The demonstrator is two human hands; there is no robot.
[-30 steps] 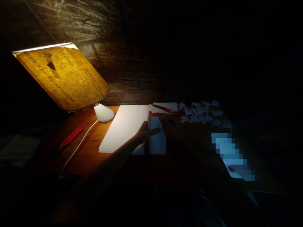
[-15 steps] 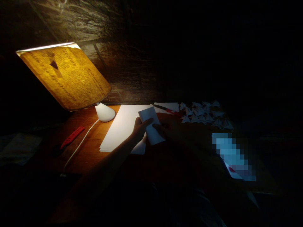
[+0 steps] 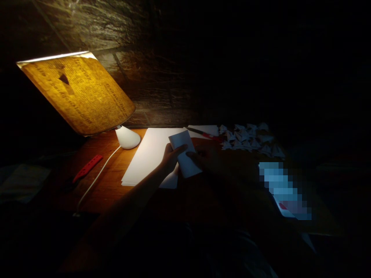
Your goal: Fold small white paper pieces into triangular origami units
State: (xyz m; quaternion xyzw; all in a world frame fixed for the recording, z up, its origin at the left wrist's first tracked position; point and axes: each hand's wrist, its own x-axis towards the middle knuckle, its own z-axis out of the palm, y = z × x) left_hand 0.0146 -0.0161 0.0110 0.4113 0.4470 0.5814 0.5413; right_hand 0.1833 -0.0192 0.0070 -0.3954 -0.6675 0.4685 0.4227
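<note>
A folded sheet of paper (image 3: 187,160), a narrow white rectangle, is held between my two hands over the table. My left hand (image 3: 170,156) grips its left edge, thumb lying across the front and fingers behind. On the other side my right hand (image 3: 203,156) pinches the right edge with its thumb on the face; its other fingers are lost in shadow. Under and behind the hands lies a stack of white paper sheets (image 3: 145,162). Several small folded paper pieces (image 3: 246,137) are grouped at the back right.
A lit lamp with a newsprint-patterned shade (image 3: 78,92) and white base (image 3: 127,138) stands at the left, its cord (image 3: 95,179) crossing the wooden table (image 3: 108,170). A red-handled tool (image 3: 88,168) lies nearby. Another red-and-black tool (image 3: 201,133) rests behind. A phone with a blurred screen (image 3: 285,191) glows right.
My hands and the folded paper stay almost in place. The whole view has shifted very slightly; nothing has been let go or picked up.
</note>
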